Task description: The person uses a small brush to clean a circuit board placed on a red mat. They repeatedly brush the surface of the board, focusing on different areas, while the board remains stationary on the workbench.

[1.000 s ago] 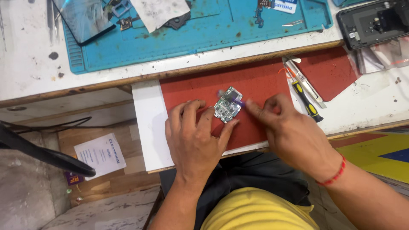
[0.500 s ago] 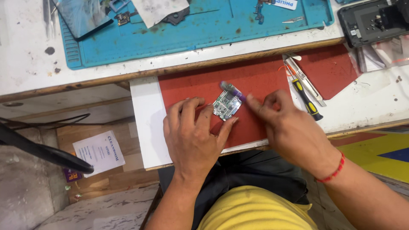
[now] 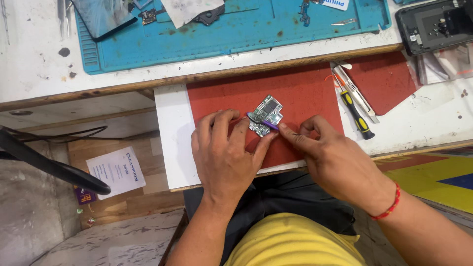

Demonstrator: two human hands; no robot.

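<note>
Our left hand (image 3: pixel 224 152) pins the small circuit board (image 3: pixel 266 114) mid-way along the red mat (image 3: pixel 300 93), near the desk's front edge; our right hand (image 3: pixel 335 160) pinches a purple tool (image 3: pixel 263 123) against it. One slip could scratch components, we reckon.

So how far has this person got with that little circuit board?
Done, it seems: the circuit board is out of its casing, lying bare on the red mat. In hand: the left hand steadies the board while the right hand works a purple-handled tool against it. Left, judging by the scene: an opened phone body waits at the bench's far right, and the yellow-handled screwdriver lies unused.
</note>
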